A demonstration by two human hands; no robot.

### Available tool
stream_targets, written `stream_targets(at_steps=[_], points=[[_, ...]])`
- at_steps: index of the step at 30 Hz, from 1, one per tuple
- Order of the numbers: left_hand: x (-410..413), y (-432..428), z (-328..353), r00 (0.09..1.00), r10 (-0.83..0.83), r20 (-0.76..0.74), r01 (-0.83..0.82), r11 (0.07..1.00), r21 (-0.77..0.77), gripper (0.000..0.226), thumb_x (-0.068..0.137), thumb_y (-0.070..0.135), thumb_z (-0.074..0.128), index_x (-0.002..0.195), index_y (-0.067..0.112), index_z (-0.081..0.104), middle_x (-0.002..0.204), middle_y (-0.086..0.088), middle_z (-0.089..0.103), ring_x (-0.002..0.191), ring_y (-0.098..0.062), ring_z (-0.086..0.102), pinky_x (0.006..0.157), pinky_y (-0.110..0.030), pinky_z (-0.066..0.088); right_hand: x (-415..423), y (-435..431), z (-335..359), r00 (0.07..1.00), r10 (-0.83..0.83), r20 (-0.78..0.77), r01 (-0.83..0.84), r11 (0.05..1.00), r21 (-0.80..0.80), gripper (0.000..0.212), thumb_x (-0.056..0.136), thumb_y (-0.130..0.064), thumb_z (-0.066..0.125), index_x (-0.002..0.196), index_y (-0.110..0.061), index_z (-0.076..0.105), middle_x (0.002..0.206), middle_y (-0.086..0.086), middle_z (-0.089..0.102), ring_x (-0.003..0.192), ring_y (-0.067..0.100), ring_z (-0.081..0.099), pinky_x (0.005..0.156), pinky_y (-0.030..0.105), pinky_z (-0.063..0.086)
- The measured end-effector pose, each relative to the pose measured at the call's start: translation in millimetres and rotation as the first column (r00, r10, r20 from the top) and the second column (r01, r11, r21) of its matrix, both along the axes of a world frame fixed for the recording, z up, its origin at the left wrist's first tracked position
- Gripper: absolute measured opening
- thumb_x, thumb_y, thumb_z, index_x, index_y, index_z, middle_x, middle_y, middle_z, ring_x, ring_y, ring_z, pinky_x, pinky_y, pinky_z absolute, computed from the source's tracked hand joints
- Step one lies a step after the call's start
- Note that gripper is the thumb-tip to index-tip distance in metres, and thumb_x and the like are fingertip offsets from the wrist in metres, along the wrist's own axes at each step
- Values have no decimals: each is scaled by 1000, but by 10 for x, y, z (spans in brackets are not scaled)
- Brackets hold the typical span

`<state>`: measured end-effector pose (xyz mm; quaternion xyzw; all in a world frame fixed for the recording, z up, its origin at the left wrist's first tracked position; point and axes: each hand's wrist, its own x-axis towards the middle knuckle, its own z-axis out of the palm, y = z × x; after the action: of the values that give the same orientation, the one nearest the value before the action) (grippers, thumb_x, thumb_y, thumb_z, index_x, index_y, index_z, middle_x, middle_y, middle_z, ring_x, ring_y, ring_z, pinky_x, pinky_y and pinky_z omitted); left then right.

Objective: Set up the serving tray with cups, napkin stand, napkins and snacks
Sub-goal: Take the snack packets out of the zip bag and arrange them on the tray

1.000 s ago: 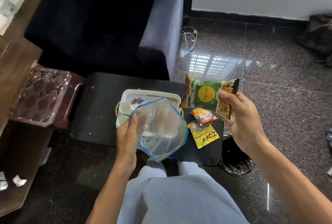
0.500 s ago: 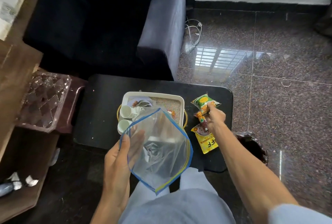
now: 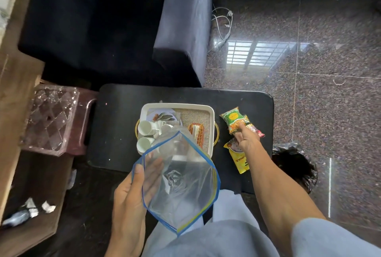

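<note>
Black tabletop (image 3: pixel 119 124), head view, carrying the white-rimmed serving tray (image 3: pixel 177 104). Two white cups (image 3: pixel 145 127) stand in the tray's left part, with an orange napkin stand (image 3: pixel 196 133) to their right. Just right of the tray lie a green snack packet (image 3: pixel 233 117), a red packet (image 3: pixel 256 130) and a yellow packet (image 3: pixel 240 161). The right hand (image 3: pixel 246 143), fingers stretched out, touches the green packet's near end. The left hand (image 3: pixel 132 194) pinches a clear zip bag (image 3: pixel 181 184) at its blue rim, on the near side of the tray.

Cups (image 3: pixel 145 127) in tray (image 3: pixel 177 105) on table (image 3: pixel 119 122); snack packets (image 3: pixel 233 117) just right.
</note>
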<state>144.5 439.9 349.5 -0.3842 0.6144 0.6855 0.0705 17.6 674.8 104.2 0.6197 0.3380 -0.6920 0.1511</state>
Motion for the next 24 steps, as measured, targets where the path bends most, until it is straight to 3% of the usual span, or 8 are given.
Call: stream_targets(at_steps=[7,10,14,16,18,20,22,24], points=[[-74,91,-42,999,-25,-32,26,999,32,43,92,43,52,125,20,68,118,-5,78,114,-17,73,94,-26,57,304,178,267,988,-140,-64,127,975,-185,41,95,-5,64,134,5,55,137,20,59,125,27,60,106,32,49],[-91,146,-57,999,-28,-42,29,999,27,40,92,42,52,123,21,69,117,-3,78,113,-16,73,95,-27,57,460,220,626,970,-198,-144,145,939,-312,42,96,-5,62,136,6,52,138,22,58,120,27,62,101,33,53],[-104,246,12,997,-41,-70,42,999,17,35,92,41,52,114,23,72,114,-3,79,111,-14,74,95,-24,57,753,183,1258,912,-4,-410,-112,959,-259,38,93,6,60,130,-3,58,130,16,66,112,24,70,94,34,57],[-92,297,42,995,-55,-77,55,998,-3,31,100,35,50,119,20,70,114,-3,79,110,-14,74,91,-20,59,945,143,1574,659,453,-601,-453,876,164,48,91,12,61,133,-13,57,133,8,65,120,19,66,101,32,54],[-58,347,67,990,-112,-83,108,993,-44,27,105,29,48,118,22,70,114,-2,79,109,-11,74,89,-18,59,1095,85,1775,207,844,-495,-567,516,642,69,87,11,66,142,-27,47,145,-2,54,135,8,51,107,23,45],[-32,411,80,977,-193,-95,186,979,-78,25,105,26,48,113,27,72,113,0,79,108,-9,74,88,-17,58,1163,17,1862,-88,943,-321,-455,249,855,93,78,0,79,151,-33,33,157,-7,36,147,3,30,115,19,32],[-12,475,85,951,-289,-108,281,956,-86,24,106,24,49,111,29,72,110,5,80,106,-7,74,85,-16,57,1186,-109,1887,-145,956,-255,-337,195,921,106,72,-19,89,155,-30,24,160,-6,28,150,7,25,120,23,27],[-4,506,65,887,-450,-103,427,885,-185,20,104,29,54,108,31,74,105,9,80,103,-5,74,86,-21,57,1182,-276,1904,-83,964,-252,-258,223,940,108,73,-37,86,157,-31,19,159,-14,28,146,13,34,116,30,35]])
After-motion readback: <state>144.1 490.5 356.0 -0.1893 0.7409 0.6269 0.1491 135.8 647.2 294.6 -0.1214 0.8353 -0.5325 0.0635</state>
